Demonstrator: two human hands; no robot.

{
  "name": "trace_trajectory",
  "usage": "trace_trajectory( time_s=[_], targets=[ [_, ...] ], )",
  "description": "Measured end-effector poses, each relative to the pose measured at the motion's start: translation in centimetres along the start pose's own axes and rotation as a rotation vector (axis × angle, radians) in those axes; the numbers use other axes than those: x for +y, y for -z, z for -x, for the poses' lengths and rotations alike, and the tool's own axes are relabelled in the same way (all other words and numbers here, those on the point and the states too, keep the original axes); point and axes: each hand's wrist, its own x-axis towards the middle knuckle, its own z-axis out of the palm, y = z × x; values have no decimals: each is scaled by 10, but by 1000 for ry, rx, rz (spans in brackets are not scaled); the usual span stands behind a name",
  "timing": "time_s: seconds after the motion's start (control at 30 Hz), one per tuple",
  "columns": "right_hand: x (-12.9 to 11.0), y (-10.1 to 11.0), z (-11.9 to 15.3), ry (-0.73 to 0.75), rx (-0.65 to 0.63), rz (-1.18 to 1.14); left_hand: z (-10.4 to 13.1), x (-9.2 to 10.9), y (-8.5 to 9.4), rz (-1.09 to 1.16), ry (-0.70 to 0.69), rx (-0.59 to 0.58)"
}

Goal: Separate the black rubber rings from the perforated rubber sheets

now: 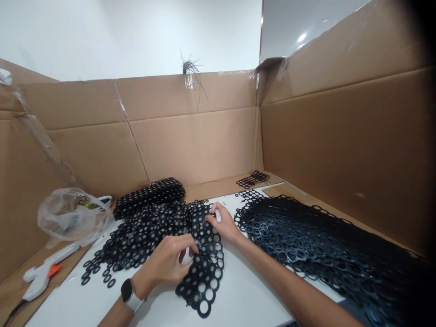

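Observation:
A dark sheet of joined black rings lies on the white board in the middle, its lower corner nearest the camera. My left hand, with a watch on the wrist, pinches at the left side of this sheet, thumb and fingers bent toward each other. Farther back, my right hand has thumb and forefinger curled at the sheet's upper right edge. What lies between the fingertips of either hand is too small to make out. Left of the sheet spreads a heap of loose black rings.
A large ring mesh covers the right side. A rolled mesh and a plastic bag lie at the back left, a white glue gun at the left. Cardboard walls surround the work area; thin wires top the back one.

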Motion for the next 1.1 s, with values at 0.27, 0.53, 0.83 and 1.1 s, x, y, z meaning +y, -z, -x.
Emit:
trace_trajectory(
  time_s=[0.27, 0.53, 0.83, 1.1],
  targets=[
    [1, -4, 3, 21, -65, 38, 1, 21, -17, 231, 80, -20],
    [0, -5, 3, -1, -179, 19, -1, 17, -7, 264, 20, -98],
    [-16, -2, 10, 126, -225, -56, -6, -20, -18, -65, 208, 379],
    [-29, -6, 18, 202, -235, -45, -8, -28, -19, -73, 245, 451]
  ],
)
